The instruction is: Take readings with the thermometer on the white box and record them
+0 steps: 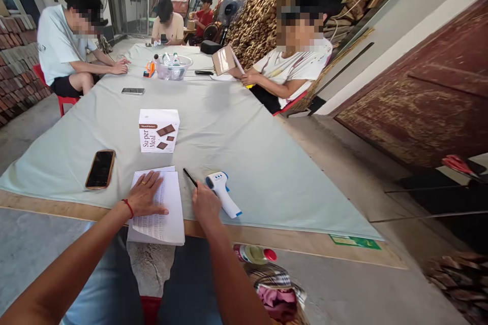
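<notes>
My left hand [148, 195] lies flat with spread fingers on a stack of written paper sheets [173, 213], which juts over the table's near edge. In my right hand [206, 205] is a black pen [189, 176], its far end pointing up and left. Just right of that hand rests a white and blue infrared thermometer [224, 195]. A white box printed "Su-per Meal" [159, 132] stands upright beyond the papers. Left of the papers lies a dark-screened phone [100, 169] in an orange-brown case.
The cloth-covered table [290, 183] stretches forward. Farther along are another phone [133, 91], a tape dispenser [149, 69] and a clear basin [174, 69] holding bottles. Several people sit around; one at right holds a cardboard piece [223, 60]. A red-capped bottle [254, 254] is below the near edge.
</notes>
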Demonstrator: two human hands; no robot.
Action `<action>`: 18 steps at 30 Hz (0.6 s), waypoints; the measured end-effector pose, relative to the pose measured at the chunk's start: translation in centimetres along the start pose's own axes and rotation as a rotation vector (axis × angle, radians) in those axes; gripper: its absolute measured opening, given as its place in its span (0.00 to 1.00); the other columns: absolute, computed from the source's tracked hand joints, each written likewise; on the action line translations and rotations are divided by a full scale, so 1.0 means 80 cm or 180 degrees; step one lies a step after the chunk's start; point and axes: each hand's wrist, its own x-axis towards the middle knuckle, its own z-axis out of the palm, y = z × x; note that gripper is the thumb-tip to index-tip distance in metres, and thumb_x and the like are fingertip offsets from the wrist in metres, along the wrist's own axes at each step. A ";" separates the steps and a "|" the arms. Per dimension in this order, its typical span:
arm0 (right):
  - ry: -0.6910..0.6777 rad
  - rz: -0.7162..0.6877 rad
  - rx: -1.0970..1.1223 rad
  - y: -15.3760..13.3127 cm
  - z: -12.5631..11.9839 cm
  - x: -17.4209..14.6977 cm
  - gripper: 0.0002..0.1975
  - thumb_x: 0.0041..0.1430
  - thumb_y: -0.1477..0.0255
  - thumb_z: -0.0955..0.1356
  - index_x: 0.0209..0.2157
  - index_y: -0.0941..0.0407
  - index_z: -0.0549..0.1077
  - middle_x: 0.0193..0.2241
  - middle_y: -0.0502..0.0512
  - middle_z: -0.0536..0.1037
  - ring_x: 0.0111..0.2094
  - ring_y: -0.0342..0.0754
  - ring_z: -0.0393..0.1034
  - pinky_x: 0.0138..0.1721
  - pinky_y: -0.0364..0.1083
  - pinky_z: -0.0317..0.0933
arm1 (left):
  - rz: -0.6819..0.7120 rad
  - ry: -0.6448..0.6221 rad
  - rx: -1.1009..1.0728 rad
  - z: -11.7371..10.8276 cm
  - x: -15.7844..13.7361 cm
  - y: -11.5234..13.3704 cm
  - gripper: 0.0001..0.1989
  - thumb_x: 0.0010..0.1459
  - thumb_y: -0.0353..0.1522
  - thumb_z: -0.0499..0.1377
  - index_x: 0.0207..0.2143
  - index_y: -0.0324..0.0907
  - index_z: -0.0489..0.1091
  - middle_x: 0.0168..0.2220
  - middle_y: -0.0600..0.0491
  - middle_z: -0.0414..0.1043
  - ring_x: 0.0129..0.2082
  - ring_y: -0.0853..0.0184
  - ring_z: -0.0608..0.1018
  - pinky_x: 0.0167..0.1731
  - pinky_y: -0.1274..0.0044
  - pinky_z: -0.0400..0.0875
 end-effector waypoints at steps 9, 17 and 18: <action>0.0656 -0.0416 -0.0194 0.014 -0.001 -0.008 0.15 0.64 0.72 0.63 0.49 0.59 0.74 0.50 0.66 0.74 0.49 0.57 0.67 0.48 0.51 0.59 | -0.0168 0.0002 -0.0555 -0.008 0.005 -0.001 0.53 0.45 0.63 0.58 0.66 0.40 0.56 0.70 0.40 0.47 0.70 0.47 0.50 0.67 0.57 0.43; 0.0125 0.0470 -0.0527 0.064 -0.024 0.031 0.29 0.61 0.61 0.67 0.58 0.65 0.65 0.48 0.72 0.74 0.49 0.60 0.69 0.43 0.50 0.62 | -0.1742 0.2132 -0.3023 -0.038 0.087 -0.069 0.40 0.45 0.39 0.68 0.59 0.38 0.60 0.59 0.37 0.65 0.56 0.53 0.72 0.51 0.64 0.71; 0.0064 0.0458 -0.0545 0.069 -0.024 0.035 0.28 0.60 0.61 0.67 0.56 0.64 0.67 0.47 0.71 0.74 0.48 0.60 0.69 0.42 0.50 0.62 | -0.1811 0.2228 -0.3133 -0.043 0.101 -0.077 0.41 0.44 0.37 0.68 0.60 0.38 0.58 0.60 0.35 0.63 0.58 0.53 0.70 0.52 0.64 0.70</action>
